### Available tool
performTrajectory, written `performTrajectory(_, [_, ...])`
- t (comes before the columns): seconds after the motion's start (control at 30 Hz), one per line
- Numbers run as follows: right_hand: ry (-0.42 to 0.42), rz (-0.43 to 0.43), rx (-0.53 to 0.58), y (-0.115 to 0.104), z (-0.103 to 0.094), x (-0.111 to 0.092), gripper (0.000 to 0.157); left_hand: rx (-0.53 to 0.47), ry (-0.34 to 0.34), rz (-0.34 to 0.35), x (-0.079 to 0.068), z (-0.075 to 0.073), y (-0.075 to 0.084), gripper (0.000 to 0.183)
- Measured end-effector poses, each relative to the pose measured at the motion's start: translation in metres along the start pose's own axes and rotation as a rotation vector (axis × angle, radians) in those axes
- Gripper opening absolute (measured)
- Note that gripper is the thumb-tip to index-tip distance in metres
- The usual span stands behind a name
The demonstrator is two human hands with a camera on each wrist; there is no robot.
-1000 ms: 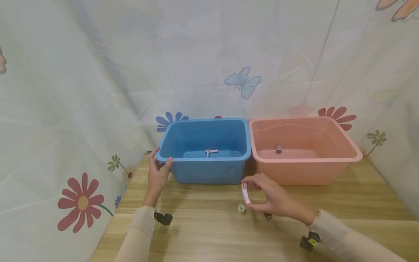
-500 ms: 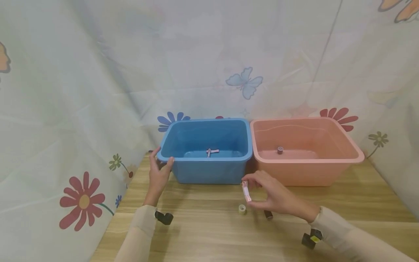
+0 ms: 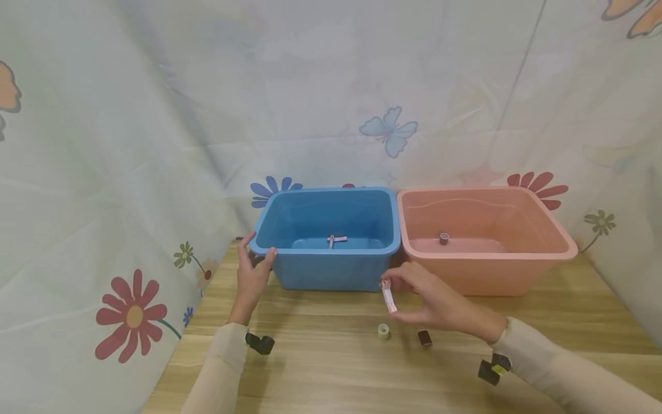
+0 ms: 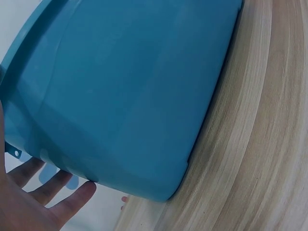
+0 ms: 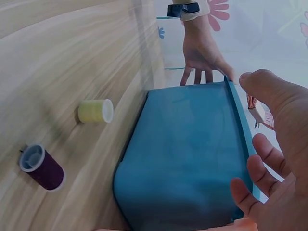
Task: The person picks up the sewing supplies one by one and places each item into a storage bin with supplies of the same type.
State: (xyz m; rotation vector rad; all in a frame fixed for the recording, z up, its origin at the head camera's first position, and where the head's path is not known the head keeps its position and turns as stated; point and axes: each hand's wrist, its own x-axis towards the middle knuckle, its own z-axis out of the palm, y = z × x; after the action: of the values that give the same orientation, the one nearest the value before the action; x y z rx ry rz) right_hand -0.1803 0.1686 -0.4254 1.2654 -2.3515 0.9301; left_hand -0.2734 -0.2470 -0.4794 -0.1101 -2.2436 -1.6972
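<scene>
My left hand (image 3: 251,282) grips the left front corner of the blue plastic bin (image 3: 331,270), thumb at the front rim and fingers along the side wall. In the left wrist view these fingers (image 4: 72,202) lie against the outer wall. Thumb and forefinger of my right hand (image 3: 431,296) pinch the ends of a skein of embroidery floss (image 3: 388,296), pinkish with a white paper band, in front of the bins. The right wrist view shows only part of this skein (image 5: 260,115) behind the thumb. Two similar skeins (image 3: 337,239) lie crossed inside the blue bin.
A pink bin (image 3: 481,273) stands against the blue one on the right, with a dark thread spool (image 3: 444,238) in it. On the wooden table (image 3: 331,368) a pale yellow thread spool (image 3: 383,331) and a dark purple one (image 3: 424,338) sit below my right hand.
My right hand has risen slightly toward the bins with the skein, uncovering more of the dark purple spool on the table. The left hand keeps its hold on the blue bin.
</scene>
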Motion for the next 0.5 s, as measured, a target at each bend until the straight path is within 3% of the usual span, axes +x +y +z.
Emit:
performTrajectory(0.27, [0.000,-0.039,-0.002,0.002,-0.008,0.012,0.067,0.002,0.009,0.000,0.000,0.001,0.001,0.074])
performTrajectory(0.5, [-0.013,-0.018,-0.045,0.002,-0.016,0.017,0.069,-0.005,0.008,-0.007,0.001,0.001,-0.002,0.073])
